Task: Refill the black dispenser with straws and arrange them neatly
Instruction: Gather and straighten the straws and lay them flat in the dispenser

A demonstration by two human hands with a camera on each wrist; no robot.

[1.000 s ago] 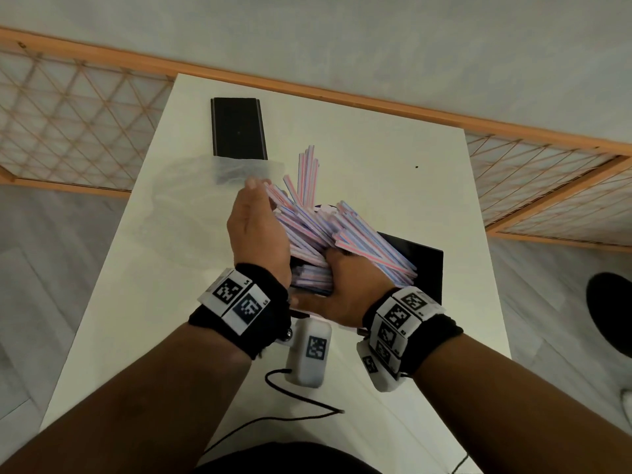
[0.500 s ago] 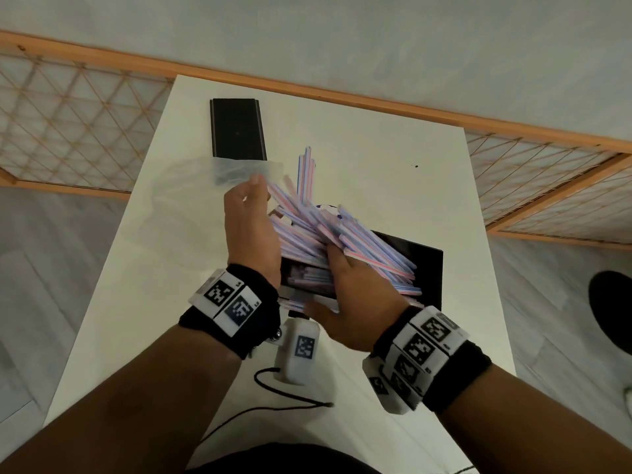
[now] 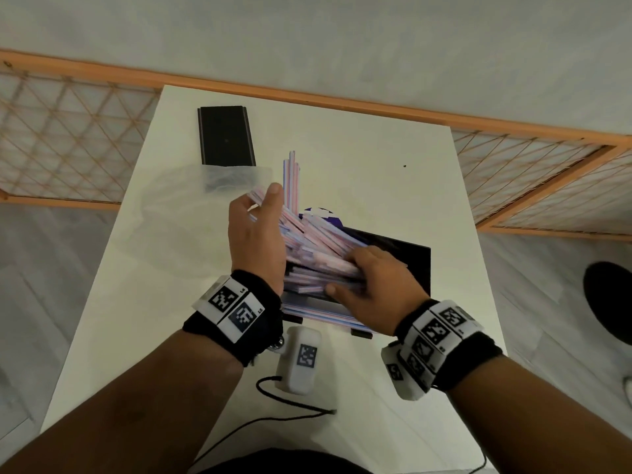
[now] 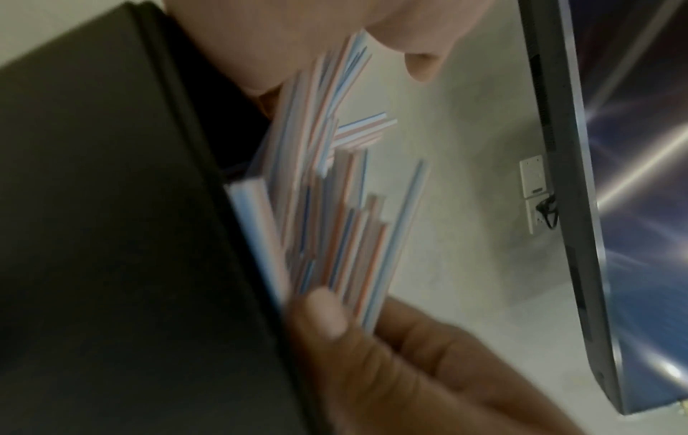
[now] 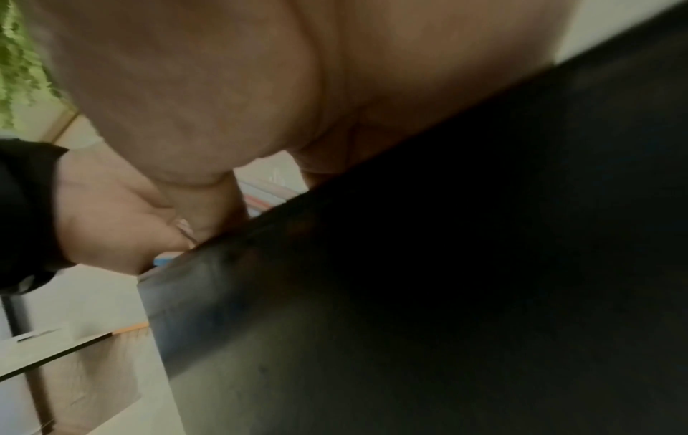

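Note:
The black dispenser (image 3: 407, 265) stands open on the white table (image 3: 342, 138), heaped with pink, white and blue striped straws (image 3: 318, 241) that lie crossed and stick out over its left end. My left hand (image 3: 258, 230) stands on edge, palm pressed against the left ends of the straws, fingers nearly straight. My right hand (image 3: 372, 285) lies over the near side of the heap. Its thumb (image 4: 324, 312) and fingers pinch a bunch of straws (image 4: 335, 235) beside the dispenser wall (image 4: 130, 235). In the right wrist view, the palm and the dispenser (image 5: 446, 279) fill the frame.
The flat black lid (image 3: 225, 136) lies at the table's far left, with a crumpled clear plastic bag (image 3: 191, 213) just in front of it. A black cable (image 3: 290, 408) trails near the front edge. A wooden lattice rail (image 3: 68, 138) runs behind the table.
My right hand has slid right and up onto the near side of the heap. My left hand has risen toward the far ends of the straws. The heap has shifted lower into the dispenser.

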